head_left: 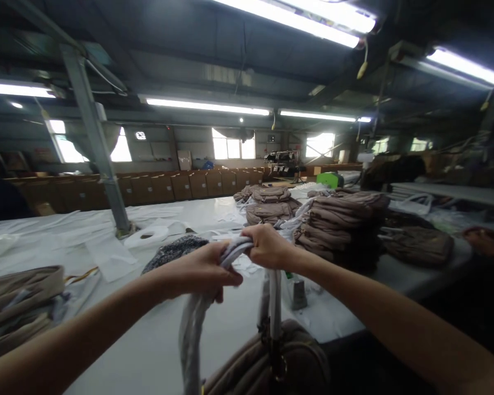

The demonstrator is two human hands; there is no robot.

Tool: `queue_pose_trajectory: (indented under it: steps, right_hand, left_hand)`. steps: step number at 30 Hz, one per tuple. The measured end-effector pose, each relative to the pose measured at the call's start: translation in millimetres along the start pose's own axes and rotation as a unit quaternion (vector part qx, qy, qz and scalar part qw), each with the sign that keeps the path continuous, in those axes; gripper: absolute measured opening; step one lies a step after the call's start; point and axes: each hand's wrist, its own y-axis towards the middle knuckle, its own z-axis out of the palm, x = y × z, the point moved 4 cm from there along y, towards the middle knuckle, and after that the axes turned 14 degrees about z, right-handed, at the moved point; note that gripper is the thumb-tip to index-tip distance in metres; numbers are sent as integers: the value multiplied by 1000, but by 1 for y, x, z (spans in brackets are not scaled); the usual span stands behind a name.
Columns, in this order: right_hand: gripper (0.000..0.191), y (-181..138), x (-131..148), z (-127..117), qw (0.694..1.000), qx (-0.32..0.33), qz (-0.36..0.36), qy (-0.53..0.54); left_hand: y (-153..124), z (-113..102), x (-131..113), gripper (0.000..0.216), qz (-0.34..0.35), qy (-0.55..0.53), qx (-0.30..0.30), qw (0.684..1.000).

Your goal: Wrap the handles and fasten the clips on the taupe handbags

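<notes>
Head view: a brown bag (251, 367) is seen low in the middle of the frame, at the near edge of the white desk (148, 340), hung by its wrapped strap (191, 329). The strap is sheathed in pale wrapping and is raised above the bag. It is gripped at its top by both hands: the fingers of the left hand (201, 271) are closed tight around one run of it, and those of the right hand (267, 248) are clamped on the bend just beside.

A stack of like bags (341, 225) is piled on the desk behind the right wrist, and a dark speckled cloth (173, 249) lies beyond the left hand.

As a judgement, the wrapping could be torn or bunched if the two grips are pulled apart too hard. The bag's weight is borne by the strap alone, so a loosened grip could let it drop off the desk edge. The stack could be knocked by the right forearm.
</notes>
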Motion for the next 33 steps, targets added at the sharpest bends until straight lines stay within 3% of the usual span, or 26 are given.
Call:
queue_pose_trajectory:
  steps: [3,6,9,12,16,18,23,28,33]
  right_hand:
    - [9,1,-10,7,999,25,-26,4]
    - [26,13,-18,15,996,56,-38,62]
    - [35,42,-30,26,987,114,-24,115]
    - [39,79,-61,46,981,169,25,92]
    - [40,119,-136,90,983,123,137,-1]
    - [31,128,-175,118,975,94,195,-52]
    - [24,144,-246,190,939,79,300,-149]
    - [28,164,-277,240,927,87,320,-174]
    - [25,171,-292,254,931,51,337,-129]
  left_hand:
    - [-9,0,12,35,-42,-81,60,994]
    - [-6,-27,7,22,19,-41,22,999]
    - [4,-53,7,22,11,-71,-31,997]
    - [10,-70,30,23,-48,-170,-66,982]
    - [4,-94,85,43,-164,-258,-149,940]
    - [-1,-104,109,50,-207,-281,-175,921]
    - [-6,-120,144,56,-251,-246,-216,911]
    - [-2,-123,167,56,-275,-237,-237,901]
    - [1,-124,183,49,-265,-248,-262,894]
